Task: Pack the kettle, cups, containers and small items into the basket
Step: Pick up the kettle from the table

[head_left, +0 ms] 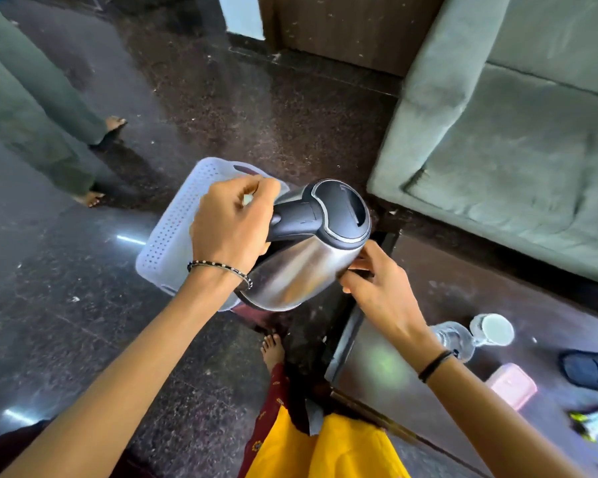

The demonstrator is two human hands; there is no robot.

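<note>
A steel kettle (pixel 301 267) with a black lid and handle hangs tilted in the air over the right end of a white perforated basket (pixel 173 229) that stands on the dark floor. My left hand (pixel 232 225) is closed around the kettle's black handle. My right hand (pixel 380 291) grips the kettle's body at its right side. On the glass table at the right stand a clear water bottle (pixel 454 338), a white cup (pixel 496 329), a pink container (pixel 513 386), a dark blue item (pixel 591 370) and a small yellow-and-white packet (pixel 592 424).
A grey sofa (pixel 518 139) fills the upper right. Another person's legs in green trousers (pixel 35 108) stand at the left, close to the basket. The glass table's corner (pixel 342 357) lies just below the kettle. My own foot (pixel 273 350) is beside the table.
</note>
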